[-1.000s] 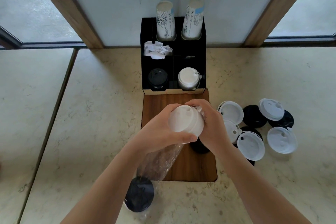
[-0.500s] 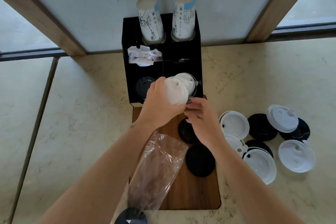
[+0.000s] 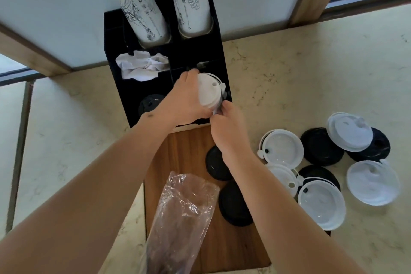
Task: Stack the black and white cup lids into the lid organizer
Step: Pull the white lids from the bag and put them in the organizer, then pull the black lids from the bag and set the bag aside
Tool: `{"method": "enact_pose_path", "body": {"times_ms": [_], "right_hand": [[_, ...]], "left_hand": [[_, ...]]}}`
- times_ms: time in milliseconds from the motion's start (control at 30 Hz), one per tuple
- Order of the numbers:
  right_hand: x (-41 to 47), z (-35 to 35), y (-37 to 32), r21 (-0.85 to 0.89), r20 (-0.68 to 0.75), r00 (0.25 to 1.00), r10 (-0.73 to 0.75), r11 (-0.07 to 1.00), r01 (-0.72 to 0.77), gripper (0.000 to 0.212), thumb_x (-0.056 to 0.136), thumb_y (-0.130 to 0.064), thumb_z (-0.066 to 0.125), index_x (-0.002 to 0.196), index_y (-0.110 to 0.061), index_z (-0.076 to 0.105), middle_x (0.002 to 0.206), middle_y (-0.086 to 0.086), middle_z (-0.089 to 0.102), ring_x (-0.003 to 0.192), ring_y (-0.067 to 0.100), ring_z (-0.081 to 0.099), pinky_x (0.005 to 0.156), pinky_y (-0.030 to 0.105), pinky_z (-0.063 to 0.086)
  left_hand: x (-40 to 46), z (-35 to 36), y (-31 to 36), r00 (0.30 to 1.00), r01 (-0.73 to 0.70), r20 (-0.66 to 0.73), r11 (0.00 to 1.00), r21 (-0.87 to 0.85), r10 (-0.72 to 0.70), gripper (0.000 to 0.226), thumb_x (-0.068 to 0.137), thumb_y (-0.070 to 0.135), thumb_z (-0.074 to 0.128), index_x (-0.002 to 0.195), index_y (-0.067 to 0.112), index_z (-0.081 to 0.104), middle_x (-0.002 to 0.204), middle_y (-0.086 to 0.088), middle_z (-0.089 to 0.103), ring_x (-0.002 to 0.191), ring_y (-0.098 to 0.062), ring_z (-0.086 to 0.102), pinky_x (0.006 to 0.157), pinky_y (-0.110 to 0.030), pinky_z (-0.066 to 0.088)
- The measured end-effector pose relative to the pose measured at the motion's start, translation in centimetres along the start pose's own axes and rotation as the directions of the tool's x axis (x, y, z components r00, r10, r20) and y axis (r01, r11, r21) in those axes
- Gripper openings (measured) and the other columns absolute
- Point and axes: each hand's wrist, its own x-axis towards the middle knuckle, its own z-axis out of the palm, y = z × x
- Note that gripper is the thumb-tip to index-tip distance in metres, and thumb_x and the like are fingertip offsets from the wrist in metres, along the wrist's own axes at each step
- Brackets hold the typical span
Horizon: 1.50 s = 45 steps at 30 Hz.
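A black lid organizer (image 3: 115, 87) stands against the wall. My left hand (image 3: 184, 100) grips a stack of white lids (image 3: 209, 92) over the organizer's front right slot. My right hand (image 3: 229, 127) pinches the stack's lower edge. A black lid (image 3: 150, 103) lies in the front left slot, partly hidden by my left wrist. Loose white lids (image 3: 282, 147) and black lids (image 3: 320, 147) are scattered on the counter to the right. Two black lids (image 3: 233, 204) lie on the wooden board (image 3: 184, 151).
Two stacks of paper cups (image 3: 144, 18) stand in the organizer's back slots, with crumpled white paper (image 3: 142, 66) in a middle slot. A clear plastic sleeve (image 3: 180, 218) lies over the board near me. The marble counter (image 3: 73, 140) stretches left and right.
Both hands carried the white lid stack from above the wooden board forward to the organizer's front right slot. The plastic sleeve stayed behind on the board.
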Motion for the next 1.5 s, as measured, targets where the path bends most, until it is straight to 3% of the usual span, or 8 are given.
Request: {"method": "enact_pose_path", "body": {"times_ms": [167,467,700,867,1000,1133,1333,1500], "right_hand": [[0.6,0.2,-0.8,0.289,0.059,0.976,0.211,0.932,-0.219,0.032,0.093,0.009,0.037,0.073,-0.016,0.037,0.073,0.000,0.034,0.060,0.012,0.030,0.054,0.024,0.030],[0.9,-0.4,-0.4,0.379,0.123,0.969,0.214,0.892,-0.245,0.025,0.093,0.004,0.051,0.116,-0.001,0.058,0.089,0.003,0.056,0.090,0.016,0.056,0.107,0.042,0.051],[1.2,-0.1,-0.1,0.300,0.136,0.979,0.154,0.935,-0.189,0.026,0.092,0.000,0.054,0.112,-0.015,0.046,0.101,0.003,0.056,0.101,0.019,0.056,0.108,0.042,0.050],[0.5,-0.5,-0.5,0.212,0.092,0.992,0.086,0.972,-0.104,0.013,0.093,-0.002,0.057,0.097,-0.015,0.055,0.085,-0.001,0.060,0.079,0.011,0.054,0.079,0.034,0.048],[-2.0,-1.6,0.1,0.206,-0.013,1.000,0.003,0.979,0.000,0.027,0.098,-0.005,0.054,0.122,-0.017,0.052,0.103,-0.003,0.068,0.095,0.009,0.066,0.088,0.032,0.056],[-6.1,-2.2,3.0,-0.095,0.070,0.991,-0.117,0.988,0.124,0.020,0.103,-0.012,0.049,0.111,-0.026,0.061,0.098,-0.008,0.073,0.090,0.003,0.072,0.085,0.025,0.059],[-8.4,-1.0,5.8,-0.477,0.414,0.909,-0.044,0.840,0.258,0.034,0.104,0.005,0.040,0.127,-0.002,0.064,0.113,0.007,0.070,0.101,0.015,0.068,0.076,0.001,0.046],[-9.4,-0.6,7.3,-0.579,0.473,0.881,-0.005,0.751,0.316,0.036,0.101,0.009,0.043,0.126,0.003,0.067,0.118,0.018,0.071,0.098,0.022,0.068,0.077,0.008,0.051]], "left_hand": [[1.1,0.1,0.8,0.994,0.104,0.042,0.994,0.046,-0.106,0.107,0.072,0.029,0.093,0.150,-0.003,0.029,0.147,-0.022,0.037,0.136,-0.037,0.041,0.104,-0.038,0.039],[1.3,0.7,0.9,0.993,0.055,0.088,0.958,0.281,-0.083,0.109,0.064,0.027,0.098,0.144,-0.005,0.032,0.142,-0.024,0.040,0.131,-0.042,0.046,0.100,-0.041,0.043],[1.4,1.1,1.6,0.986,0.037,0.130,0.891,0.452,-0.107,0.103,0.077,0.034,0.090,0.148,-0.004,0.026,0.144,-0.026,0.041,0.129,-0.040,0.049,0.095,-0.043,0.047],[0.5,0.6,2.3,1.000,-0.003,0.023,0.772,0.635,-0.015,0.090,0.083,0.042,0.080,0.145,-0.005,0.034,0.145,-0.023,0.044,0.132,-0.038,0.042,0.103,-0.041,0.040],[-3.7,0.2,1.9,0.988,0.006,-0.146,0.916,0.400,0.057,0.120,0.080,0.060,0.077,0.158,-0.006,0.016,0.152,-0.021,0.038,0.140,-0.038,0.036,0.112,-0.042,0.036],[-15.4,2.5,-1.5,0.888,0.018,-0.452,0.987,-0.159,-0.089,0.067,0.092,0.030,0.069,0.151,0.017,0.038,0.137,-0.001,0.052,0.129,-0.017,0.047,0.108,-0.031,0.041],[-35.0,11.8,-8.1,0.562,0.523,-0.213,0.543,-0.657,-0.799,0.026,0.093,0.015,0.071,0.116,0.020,0.061,0.108,-0.001,0.065,0.100,-0.024,0.067,0.085,-0.043,0.054],[-42.4,15.5,-8.9,0.312,0.622,0.126,0.102,-0.777,-0.942,0.040,0.089,0.030,0.079,0.117,0.016,0.055,0.109,-0.005,0.063,0.091,-0.018,0.063,0.065,-0.032,0.046]]}}
